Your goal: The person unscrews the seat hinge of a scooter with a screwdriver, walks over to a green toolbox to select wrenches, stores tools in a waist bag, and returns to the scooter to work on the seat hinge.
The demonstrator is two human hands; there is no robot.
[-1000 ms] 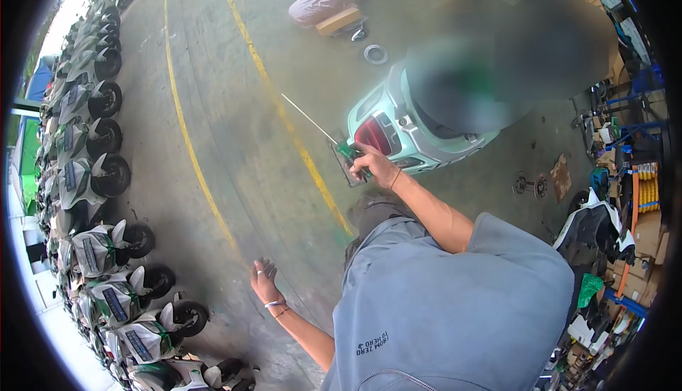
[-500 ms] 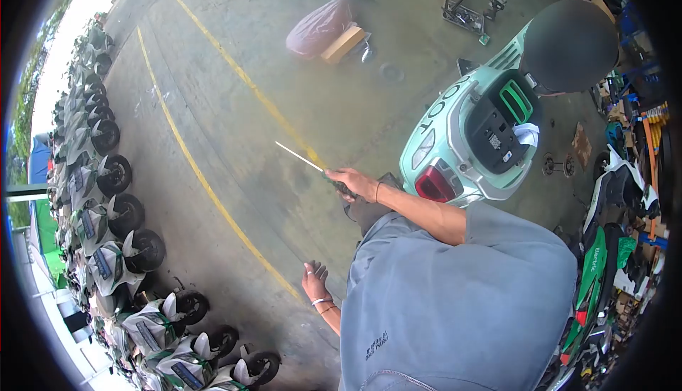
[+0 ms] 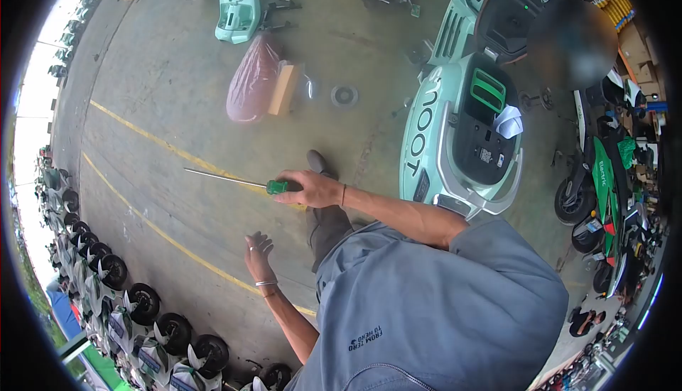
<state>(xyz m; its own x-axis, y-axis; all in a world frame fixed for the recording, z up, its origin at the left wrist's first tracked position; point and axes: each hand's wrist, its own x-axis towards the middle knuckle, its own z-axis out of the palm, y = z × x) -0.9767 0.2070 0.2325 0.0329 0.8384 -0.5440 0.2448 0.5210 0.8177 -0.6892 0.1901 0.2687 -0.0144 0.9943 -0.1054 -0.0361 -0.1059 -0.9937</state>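
My right hand (image 3: 309, 187) is closed round the green handle of a screwdriver (image 3: 226, 176), whose long metal shaft points left over the floor. Lower down, my left hand (image 3: 260, 256) is held out with its fingers apart, holding nothing; a ring and a bracelet show on it. To the right of my right arm stands a mint-green scooter (image 3: 425, 132) with lettering on its side. Its seat (image 3: 529, 11) is tipped up, baring a black compartment (image 3: 465, 146) with a green handle and a crumpled white cloth (image 3: 508, 122). A blurred patch covers part of the seat.
A plastic-wrapped pink panel (image 3: 250, 82), a cardboard box (image 3: 284, 90) and a mint-green body part (image 3: 237, 13) lie on the floor ahead. Rows of parked scooters (image 3: 145, 304) line the lower left. A green scooter (image 3: 604, 185) and a distant person (image 3: 586, 321) are at right.
The view has turned. My right hand, with the screwdriver, has shifted left in view, and the shaft is now nearer level. My left hand has come up and to the left.
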